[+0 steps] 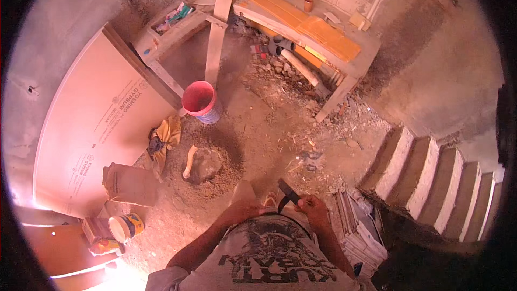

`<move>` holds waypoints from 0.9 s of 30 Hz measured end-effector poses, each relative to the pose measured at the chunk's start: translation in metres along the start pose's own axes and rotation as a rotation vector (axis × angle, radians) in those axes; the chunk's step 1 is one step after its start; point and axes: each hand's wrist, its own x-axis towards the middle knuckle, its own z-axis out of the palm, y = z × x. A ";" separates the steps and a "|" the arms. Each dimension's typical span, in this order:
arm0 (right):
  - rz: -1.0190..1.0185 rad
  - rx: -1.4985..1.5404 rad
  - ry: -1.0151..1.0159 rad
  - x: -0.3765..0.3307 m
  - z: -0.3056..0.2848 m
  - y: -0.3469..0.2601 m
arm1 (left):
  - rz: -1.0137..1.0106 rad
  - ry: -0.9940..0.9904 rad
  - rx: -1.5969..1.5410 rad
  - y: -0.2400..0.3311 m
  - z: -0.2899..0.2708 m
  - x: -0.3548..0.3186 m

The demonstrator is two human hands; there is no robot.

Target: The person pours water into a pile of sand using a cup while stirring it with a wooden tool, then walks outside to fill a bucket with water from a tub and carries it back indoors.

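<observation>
In front of my waist, my right hand (313, 208) is closed round a black strap (288, 191) that looks like a belt. The strap's end sticks up beyond the fingers, and another part curves down toward my waist. My left hand (243, 211) is at the left front of my waist, against the hem of my grey printed shirt (269, 253). Its fingers are drawn together; what they grip is too small to make out. Ahead and to the left, a pale wooden handle (189, 161) rests in a heap of damp sand or mortar (212, 164).
A red bucket (200, 98) stands beyond the heap. Gypsum boards (91, 134) lean on the left wall, near a paper sack (129, 184) and a tub (126, 227). A workbench (301, 21) with orange planks stands at the back, rubble under it. Concrete steps (425, 178) are at right.
</observation>
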 end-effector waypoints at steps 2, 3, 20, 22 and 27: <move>0.054 -0.169 -0.024 0.002 0.004 0.009 | -0.032 -0.138 -0.024 0.003 -0.010 -0.001; 0.045 -0.217 -0.037 0.000 -0.035 0.005 | -0.009 -0.105 -0.055 0.017 0.010 0.018; -0.479 -0.950 -0.274 0.178 0.000 -0.087 | 0.422 -0.177 0.506 0.007 -0.127 0.184; -0.473 -0.869 -0.300 0.201 0.014 -0.103 | 0.377 -0.188 0.450 0.007 -0.150 0.189; -0.484 -1.160 -0.454 0.254 0.041 -0.142 | 0.222 -0.181 0.309 -0.007 -0.184 0.189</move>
